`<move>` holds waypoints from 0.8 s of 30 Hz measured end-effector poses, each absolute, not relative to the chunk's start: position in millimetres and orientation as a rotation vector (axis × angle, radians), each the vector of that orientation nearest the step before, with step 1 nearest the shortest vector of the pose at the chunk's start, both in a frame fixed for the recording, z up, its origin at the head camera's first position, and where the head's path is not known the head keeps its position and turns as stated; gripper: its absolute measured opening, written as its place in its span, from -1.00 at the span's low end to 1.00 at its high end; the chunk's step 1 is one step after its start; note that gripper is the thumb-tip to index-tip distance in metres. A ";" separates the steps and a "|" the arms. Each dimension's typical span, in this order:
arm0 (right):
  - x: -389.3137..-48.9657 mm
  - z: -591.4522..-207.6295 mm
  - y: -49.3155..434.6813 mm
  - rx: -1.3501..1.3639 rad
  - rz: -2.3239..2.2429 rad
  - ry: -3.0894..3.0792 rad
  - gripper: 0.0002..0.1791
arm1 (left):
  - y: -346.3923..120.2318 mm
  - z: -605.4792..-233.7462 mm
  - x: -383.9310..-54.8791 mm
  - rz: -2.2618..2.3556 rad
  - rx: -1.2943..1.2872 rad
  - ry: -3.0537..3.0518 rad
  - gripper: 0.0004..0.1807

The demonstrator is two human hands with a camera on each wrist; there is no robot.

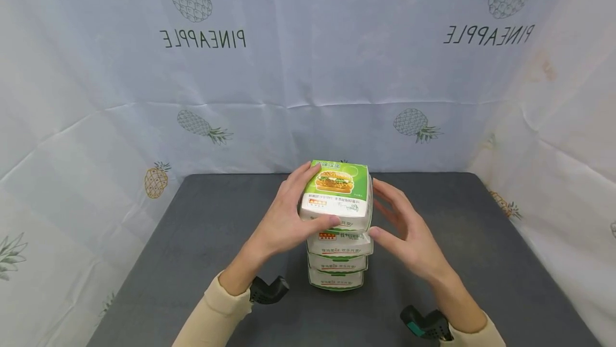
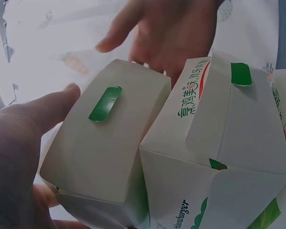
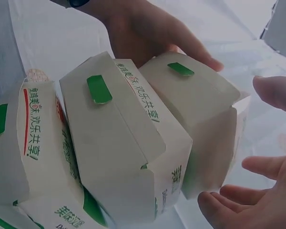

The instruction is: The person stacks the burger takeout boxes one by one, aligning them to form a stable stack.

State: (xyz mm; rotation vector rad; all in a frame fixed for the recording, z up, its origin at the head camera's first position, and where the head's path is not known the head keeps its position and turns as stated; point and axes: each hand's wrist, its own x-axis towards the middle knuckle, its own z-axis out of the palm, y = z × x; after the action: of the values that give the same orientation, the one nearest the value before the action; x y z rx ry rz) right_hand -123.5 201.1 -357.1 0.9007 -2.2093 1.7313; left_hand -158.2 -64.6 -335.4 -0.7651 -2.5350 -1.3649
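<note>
Several white-and-green cardboard burger boxes stand in a stack in the middle of the head view. The top burger box (image 1: 339,209) shows a printed burger on its lid. My left hand (image 1: 284,221) grips this box, thumb across the front and fingers along the left side. To the right of the stack is my right hand (image 1: 416,240), its fingers spread and loosely bent. In the right wrist view, its fingertips (image 3: 212,202) come close to the top box; contact is unclear. Below it, the second burger box (image 1: 339,245) sits slightly off line with the lower ones.
The stack stands on a dark grey table (image 1: 221,218). A white cloth (image 1: 337,69) printed with pineapples hangs behind and at both sides. A black wrist device (image 1: 269,290) is on the left wrist, another (image 1: 425,324) on the right.
</note>
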 end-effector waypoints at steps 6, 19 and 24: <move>-126.1 -355.4 194.1 0.910 1.738 -2.177 -0.13 | -63.8 -334.7 -155.5 -1.367 -0.760 -2.538 0.04; -130.4 -349.8 191.9 0.875 1.789 -2.124 -0.23 | -73.1 -332.4 -150.2 -1.469 -0.867 -2.492 -0.05; -130.6 -348.1 192.4 0.905 1.802 -2.090 -0.24 | -76.7 -333.8 -150.3 -1.503 -0.911 -2.461 -0.08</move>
State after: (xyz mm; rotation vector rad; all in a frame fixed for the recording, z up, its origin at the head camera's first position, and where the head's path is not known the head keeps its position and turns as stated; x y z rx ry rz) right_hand -130.6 192.4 -348.1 0.9045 -2.0896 1.8016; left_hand -150.3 -76.7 -333.8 -0.9107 -2.4607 -1.5031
